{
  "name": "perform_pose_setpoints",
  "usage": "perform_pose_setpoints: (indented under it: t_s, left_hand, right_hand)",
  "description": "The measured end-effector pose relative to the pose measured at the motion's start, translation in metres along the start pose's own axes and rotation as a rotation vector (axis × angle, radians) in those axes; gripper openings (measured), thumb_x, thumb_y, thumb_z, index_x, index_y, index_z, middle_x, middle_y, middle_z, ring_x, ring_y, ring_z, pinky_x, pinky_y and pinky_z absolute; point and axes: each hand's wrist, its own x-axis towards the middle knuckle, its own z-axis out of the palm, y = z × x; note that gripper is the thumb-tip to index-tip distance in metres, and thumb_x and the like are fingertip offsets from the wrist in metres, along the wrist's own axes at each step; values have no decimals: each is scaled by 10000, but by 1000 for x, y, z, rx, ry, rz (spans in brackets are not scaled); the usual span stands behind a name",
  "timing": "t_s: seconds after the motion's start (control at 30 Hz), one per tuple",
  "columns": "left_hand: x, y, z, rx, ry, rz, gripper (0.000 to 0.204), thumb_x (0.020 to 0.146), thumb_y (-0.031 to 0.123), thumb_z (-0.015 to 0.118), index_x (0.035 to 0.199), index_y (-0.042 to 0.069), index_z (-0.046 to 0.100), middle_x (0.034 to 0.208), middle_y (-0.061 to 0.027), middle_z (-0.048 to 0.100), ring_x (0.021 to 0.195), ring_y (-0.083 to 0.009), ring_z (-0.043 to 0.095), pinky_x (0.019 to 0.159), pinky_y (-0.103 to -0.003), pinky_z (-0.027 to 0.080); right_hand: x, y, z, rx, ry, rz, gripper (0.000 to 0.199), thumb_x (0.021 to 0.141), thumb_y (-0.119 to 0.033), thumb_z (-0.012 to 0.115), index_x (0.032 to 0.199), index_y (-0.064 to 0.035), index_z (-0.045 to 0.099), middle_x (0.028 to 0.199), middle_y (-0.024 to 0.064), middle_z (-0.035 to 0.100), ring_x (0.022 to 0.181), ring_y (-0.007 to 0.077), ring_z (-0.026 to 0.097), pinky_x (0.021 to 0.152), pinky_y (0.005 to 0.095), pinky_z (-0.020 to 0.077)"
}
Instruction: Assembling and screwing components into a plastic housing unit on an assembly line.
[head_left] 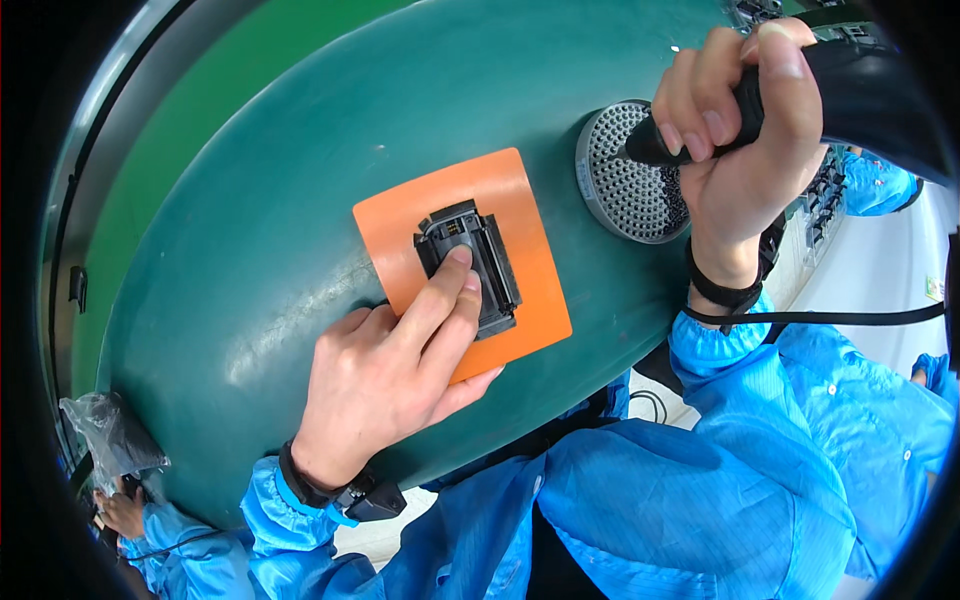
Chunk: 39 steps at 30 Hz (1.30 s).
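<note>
A black rectangular plastic part [468,268] with long slots lies on a thin orange mat [540,250]. The index and middle fingertips of my left hand [385,375] press together on the part's upper face, holding it down and hiding some of it. My left thumb reaches along the mat's near edge. At the right, my right hand [745,125] is closed around a black electric screwdriver [665,142]. Its tip points down at the left over a round metal screw tray [622,185] with rows of small holes. Small dark screws show at the tray's right side.
Both rest on a green work surface [270,250] with a curved far edge. A clear bag with dark contents [118,435] lies at its left end, near another person's hand [122,512]. A black cord [850,317] runs right from my right wrist strap. Another blue sleeve [875,182] shows at right.
</note>
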Motion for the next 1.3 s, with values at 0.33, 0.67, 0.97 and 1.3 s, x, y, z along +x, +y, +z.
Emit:
perform_pose_setpoints:
  t_s: [0.33, 0.67, 0.97, 1.3]
  left_hand:
    - [-5, -4, -2, -19, -31, -7, 667, 717, 395, 884, 1258, 60, 683, 1459, -62, 624, 703, -193, 703, 633, -321, 582]
    - [-8, -8, 2, -78, 43, 5, 635, 745, 376, 861, 1257, 43, 691, 1457, -45, 621, 727, -242, 711, 665, -349, 595]
    - [-8, -8, 2, -114, 22, 12, 656, 768, 428, 819, 1278, 40, 674, 1440, -50, 612, 738, -264, 704, 682, -361, 591]
    - [-9, -8, 2, -107, -1, 2, 650, 766, 433, 805, 1271, 45, 673, 1445, -53, 606, 742, -264, 697, 683, -362, 591]
  right_hand:
    - [-3, -60, -9, 331, -203, 34, 371, 1083, -334, 442, 1151, -50, 672, 637, -44, 417, 462, 84, 363, 452, 286, 359]
    - [-42, -57, 47, 286, -476, 242, 308, 1090, -371, 481, 1173, -91, 578, 693, -13, 496, 538, 106, 476, 535, 289, 428]
    - [-38, -35, 48, 303, -660, 254, 376, 1125, -435, 404, 1280, -112, 519, 728, 0, 508, 577, 111, 510, 574, 308, 463]
    - [-46, -30, 53, 260, -642, 206, 371, 1117, -450, 436, 1266, -116, 493, 738, -2, 509, 576, 108, 498, 573, 290, 455]
